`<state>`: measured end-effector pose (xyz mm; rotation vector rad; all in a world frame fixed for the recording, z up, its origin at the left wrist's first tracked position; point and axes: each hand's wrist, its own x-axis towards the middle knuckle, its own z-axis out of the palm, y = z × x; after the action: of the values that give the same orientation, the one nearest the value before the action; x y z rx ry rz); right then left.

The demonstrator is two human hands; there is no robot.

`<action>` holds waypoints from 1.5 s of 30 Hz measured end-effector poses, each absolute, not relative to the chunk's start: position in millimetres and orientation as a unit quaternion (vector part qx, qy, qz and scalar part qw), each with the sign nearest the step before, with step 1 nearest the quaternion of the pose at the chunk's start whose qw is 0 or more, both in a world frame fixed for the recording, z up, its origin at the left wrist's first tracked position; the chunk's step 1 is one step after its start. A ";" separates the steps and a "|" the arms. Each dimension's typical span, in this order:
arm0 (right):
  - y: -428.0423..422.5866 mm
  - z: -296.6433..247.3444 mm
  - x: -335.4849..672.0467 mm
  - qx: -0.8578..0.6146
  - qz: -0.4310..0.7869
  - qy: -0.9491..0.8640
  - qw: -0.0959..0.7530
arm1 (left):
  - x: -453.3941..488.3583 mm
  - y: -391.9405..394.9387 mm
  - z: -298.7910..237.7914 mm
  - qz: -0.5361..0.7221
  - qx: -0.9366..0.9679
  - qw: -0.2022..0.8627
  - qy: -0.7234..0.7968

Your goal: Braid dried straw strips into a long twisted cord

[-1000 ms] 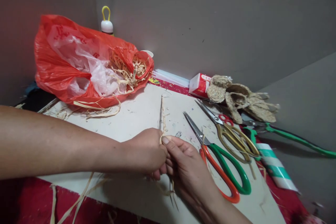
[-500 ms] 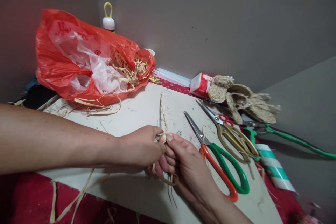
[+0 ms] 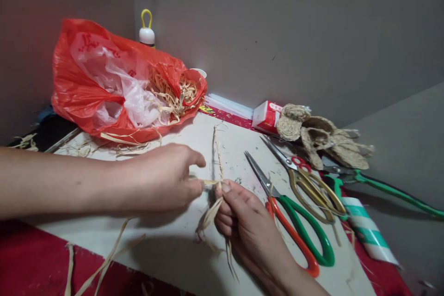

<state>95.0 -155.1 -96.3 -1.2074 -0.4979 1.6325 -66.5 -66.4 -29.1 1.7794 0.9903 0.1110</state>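
Observation:
My left hand (image 3: 166, 179) pinches the end of a pale straw strip (image 3: 208, 182) and holds it out sideways, index finger lifted. My right hand (image 3: 243, 222) is closed around a thin braided straw cord (image 3: 215, 148) that runs away across the white board (image 3: 180, 148), thumb pressed on top. Loose straw ends (image 3: 208, 219) hang below my right fist.
A red plastic bag (image 3: 86, 88) stuffed with straw lies at the back left, a white bottle (image 3: 147, 32) behind it. Green-and-orange scissors (image 3: 294, 222), gold-handled scissors (image 3: 308, 180) and woven straw pieces (image 3: 322, 136) lie to the right, beside a red-white box (image 3: 265, 115).
My left hand has drawn apart from my right hand, moving left and pulling a straw strip out sideways. The right hand has stayed holding the cord.

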 end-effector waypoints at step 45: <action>-147.3 -77.6 125.4 -0.477 0.723 -0.210 0.453 | -73.0 -98.0 -81.2 -0.001 0.946 0.216 0.241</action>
<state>125.4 -147.3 -77.6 -1.1786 -0.5181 1.7865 -73.0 -98.0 -81.2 2.6226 0.6683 -0.0041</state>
